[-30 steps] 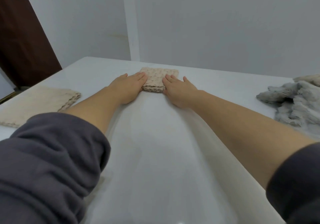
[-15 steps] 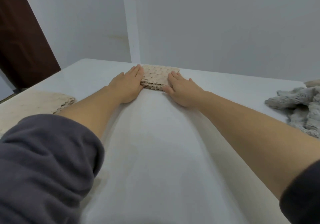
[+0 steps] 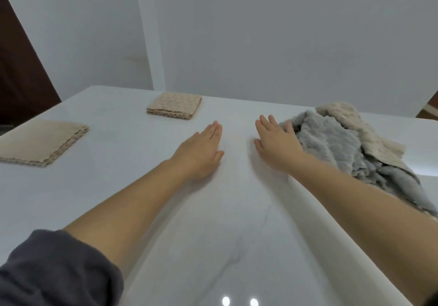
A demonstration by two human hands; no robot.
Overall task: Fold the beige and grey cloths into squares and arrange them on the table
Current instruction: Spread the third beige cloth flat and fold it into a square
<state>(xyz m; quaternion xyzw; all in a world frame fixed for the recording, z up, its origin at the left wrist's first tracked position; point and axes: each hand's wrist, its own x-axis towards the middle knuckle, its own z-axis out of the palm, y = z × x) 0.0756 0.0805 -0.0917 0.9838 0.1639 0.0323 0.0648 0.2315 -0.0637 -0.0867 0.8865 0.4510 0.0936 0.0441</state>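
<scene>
Near the grey cloth (image 3: 331,144) — left hand (image 3: 201,154) and right hand (image 3: 277,144), flat

A small beige cloth (image 3: 175,108), textured and folded into a thick square with its layered edges facing near, lies flat at the far middle of the white table (image 3: 113,187). A larger folded beige cloth (image 3: 40,142) lies flat at the left edge, its stacked layers showing along the right side. On the right, a fluffy grey cloth (image 3: 331,146) sits crumpled and unfolded, with a rumpled beige cloth (image 3: 353,125) draped over its far side.
</scene>
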